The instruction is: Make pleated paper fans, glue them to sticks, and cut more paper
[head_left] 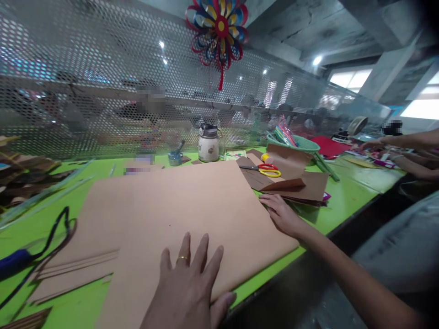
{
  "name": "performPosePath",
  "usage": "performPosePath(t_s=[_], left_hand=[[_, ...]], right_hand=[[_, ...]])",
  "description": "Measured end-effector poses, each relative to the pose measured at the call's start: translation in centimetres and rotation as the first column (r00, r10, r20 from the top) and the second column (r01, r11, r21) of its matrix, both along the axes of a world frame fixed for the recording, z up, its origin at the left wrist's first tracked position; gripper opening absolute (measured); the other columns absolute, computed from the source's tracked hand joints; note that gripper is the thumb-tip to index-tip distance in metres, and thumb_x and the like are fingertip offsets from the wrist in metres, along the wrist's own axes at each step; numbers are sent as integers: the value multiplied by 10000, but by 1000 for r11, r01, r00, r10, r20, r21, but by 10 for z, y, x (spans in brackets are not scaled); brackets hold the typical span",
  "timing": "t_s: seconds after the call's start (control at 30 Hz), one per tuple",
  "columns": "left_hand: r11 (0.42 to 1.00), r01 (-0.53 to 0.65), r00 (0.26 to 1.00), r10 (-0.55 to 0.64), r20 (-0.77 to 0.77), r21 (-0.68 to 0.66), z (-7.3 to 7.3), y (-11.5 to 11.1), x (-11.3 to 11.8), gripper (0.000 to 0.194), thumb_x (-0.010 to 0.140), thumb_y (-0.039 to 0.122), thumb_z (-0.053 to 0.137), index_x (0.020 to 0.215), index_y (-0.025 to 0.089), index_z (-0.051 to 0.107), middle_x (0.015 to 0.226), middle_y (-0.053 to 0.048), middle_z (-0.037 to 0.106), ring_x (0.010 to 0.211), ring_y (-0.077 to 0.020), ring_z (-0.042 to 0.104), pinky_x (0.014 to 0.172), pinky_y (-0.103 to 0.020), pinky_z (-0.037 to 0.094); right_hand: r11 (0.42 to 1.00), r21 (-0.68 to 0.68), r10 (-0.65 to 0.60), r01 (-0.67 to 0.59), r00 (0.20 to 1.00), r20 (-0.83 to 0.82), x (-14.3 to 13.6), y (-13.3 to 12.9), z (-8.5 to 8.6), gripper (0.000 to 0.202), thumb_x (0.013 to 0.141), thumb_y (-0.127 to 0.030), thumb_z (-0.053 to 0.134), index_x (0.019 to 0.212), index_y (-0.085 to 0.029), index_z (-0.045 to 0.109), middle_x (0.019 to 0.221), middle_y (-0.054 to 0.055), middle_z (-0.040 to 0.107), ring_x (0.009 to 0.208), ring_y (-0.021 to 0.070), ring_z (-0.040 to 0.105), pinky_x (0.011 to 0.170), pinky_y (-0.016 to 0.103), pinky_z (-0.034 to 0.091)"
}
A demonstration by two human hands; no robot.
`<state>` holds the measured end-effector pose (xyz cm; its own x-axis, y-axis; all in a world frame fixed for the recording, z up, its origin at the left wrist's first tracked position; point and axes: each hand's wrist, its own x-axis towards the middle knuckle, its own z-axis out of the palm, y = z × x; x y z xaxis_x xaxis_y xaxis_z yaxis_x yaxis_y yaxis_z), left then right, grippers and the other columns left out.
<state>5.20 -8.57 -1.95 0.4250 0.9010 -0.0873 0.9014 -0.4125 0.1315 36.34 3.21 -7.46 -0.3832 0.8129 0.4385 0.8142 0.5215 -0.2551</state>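
A large tan sheet of paper (pixel 185 205) lies on the green table (pixel 356 201), its front right edge along the table's front. On its lower middle, my left hand (pixel 188 283) rests palm down with the fingers spread and a gold ring on one finger. My right hand (pixel 281 214) lies at the sheet's right edge, fingers stretched toward the left, with nothing visible in it. Beyond that hand, scissors (pixel 269 170) with red and yellow handles lie on brown paper pieces (pixel 308 185). More tan sheets (pixel 99 219) extend from under the left side.
A white bottle (pixel 208 146) and a small blue jar (pixel 174 158) stand along the perforated screen. Behind the brown paper is a green basket (pixel 308 145). A blue-handled tool (pixel 15 264) with a cord lies left. Another person's arms (pixel 411 146) reach in at right.
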Motion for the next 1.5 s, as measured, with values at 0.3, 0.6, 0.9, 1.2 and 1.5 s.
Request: performPosePath(t_s=[0.3, 0.6, 0.9, 1.2, 1.5], left_hand=[[997, -46, 998, 44, -35, -67, 9, -2, 4, 609, 851, 523, 478, 1423, 317, 449, 1542, -107, 316, 1401, -492, 195, 1024, -760, 193], [998, -34, 999, 33, -15, -61, 7, -1, 5, 612, 845, 521, 487, 1421, 313, 457, 1538, -114, 329, 1398, -501, 197, 1014, -782, 173], [1000, -6, 1000, 6, 16, -20, 0, -4, 1, 633, 851, 533, 470, 1434, 288, 446, 1537, -145, 334, 1386, -526, 201, 997, -793, 177], [1000, -15, 999, 14, 31, 25, 2, -7, 1, 615, 864, 556, 457, 1421, 295, 465, 1526, -140, 370, 1382, -519, 234, 1001, -773, 205], [1000, -23, 1000, 23, 12, 13, 3, -7, 3, 625, 864, 567, 442, 1428, 298, 454, 1531, -139, 363, 1389, -510, 229, 1012, -763, 202]], right_hand=[[996, -76, -44, 52, 994, 104, -6, 4, 3, 494, 810, -26, 403, 1252, -129, 597, 1285, 146, 599, 1151, 283, 483, 955, 483, 430], [998, 2, -65, 65, 988, 141, -9, 9, -2, 410, 846, -24, 416, 1132, -163, 673, 1234, 122, 639, 1111, 269, 511, 938, 459, 438], [998, 56, -31, 24, 993, 117, -7, 10, -6, 446, 798, 19, 406, 1130, -122, 669, 1201, 136, 655, 1110, 268, 529, 959, 450, 447], [996, 89, -3, -5, 996, 94, -8, 6, -5, 432, 818, -3, 406, 1123, -144, 678, 1131, 142, 677, 1084, 261, 560, 940, 459, 467], [999, 51, 12, -20, 987, 159, -7, 7, -1, 362, 887, -50, 416, 1086, -149, 701, 1142, 137, 670, 1064, 267, 537, 913, 441, 465]])
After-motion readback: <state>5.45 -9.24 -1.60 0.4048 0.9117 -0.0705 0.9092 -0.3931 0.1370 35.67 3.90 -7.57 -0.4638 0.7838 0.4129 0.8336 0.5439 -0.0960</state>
